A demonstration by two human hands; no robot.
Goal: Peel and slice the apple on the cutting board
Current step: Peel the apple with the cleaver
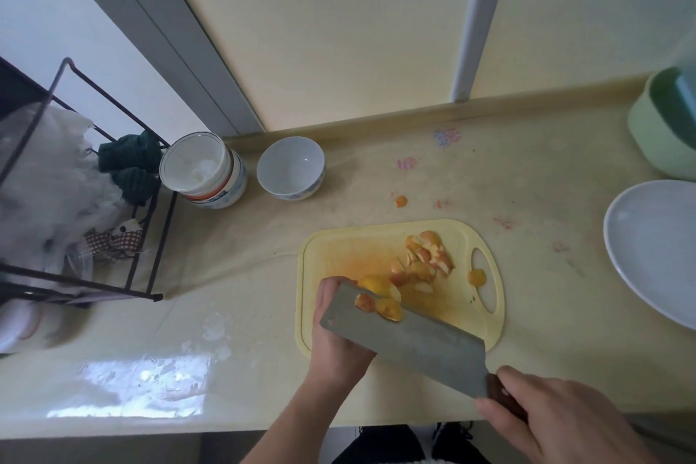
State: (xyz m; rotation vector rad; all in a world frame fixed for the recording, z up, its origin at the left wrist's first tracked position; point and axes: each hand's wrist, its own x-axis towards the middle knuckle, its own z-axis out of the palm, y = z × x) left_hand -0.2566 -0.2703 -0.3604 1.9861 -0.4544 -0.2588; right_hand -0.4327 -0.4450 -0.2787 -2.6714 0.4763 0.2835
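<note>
A pale yellow cutting board [339, 249] lies on the counter. On its right half sits a heap of cut apple slices [425, 260] with red skin. My left hand [335, 335] holds the remaining apple piece [371, 282] on the board, partly hidden behind a cleaver [414, 339]. My right hand [557, 418] grips the cleaver's dark handle. Two apple slices [380, 305] stick to the flat of the blade. One loose piece [476, 277] lies by the board's handle hole.
A white bowl [290, 166] and a stack of bowls [203, 169] stand at the back. A white plate [655, 249] and a green container [663, 124] are at the right. A black wire rack [94, 200] holds bags at the left. A peel scrap [401, 201] lies behind the board.
</note>
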